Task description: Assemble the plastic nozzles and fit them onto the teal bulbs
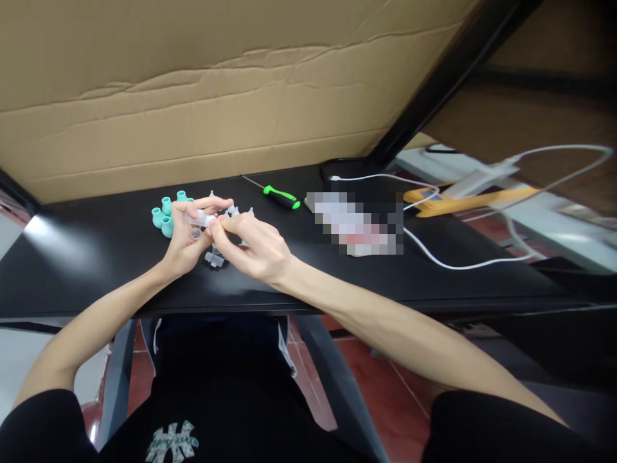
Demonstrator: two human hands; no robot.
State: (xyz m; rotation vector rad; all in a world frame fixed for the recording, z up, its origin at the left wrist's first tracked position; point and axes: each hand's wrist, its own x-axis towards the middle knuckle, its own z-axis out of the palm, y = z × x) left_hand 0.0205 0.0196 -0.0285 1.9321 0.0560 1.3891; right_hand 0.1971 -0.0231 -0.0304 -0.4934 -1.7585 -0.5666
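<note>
My left hand [186, 235] is closed around a small translucent white plastic tube [203, 219], which lies roughly level above the table. At the tube's right end, the fingertips of my right hand [255, 244] pinch together on it. Whether they also grip a separate small piece is hidden. Beneath and behind my hands lie several small clear plastic parts, one of them a clear fitting [214, 259] near my left wrist. Several turquoise bulb-shaped pieces with open necks [167, 225] stand just left of my left hand, partly covered by it.
A screwdriver with a green and black handle [282, 197] lies behind my right hand. Farther right are a blurred-out flat object [354, 225], a white cable [448, 265] and a yellow-orange item [429, 204]. A cardboard wall [216, 128] rises along the back of the black table [110, 257].
</note>
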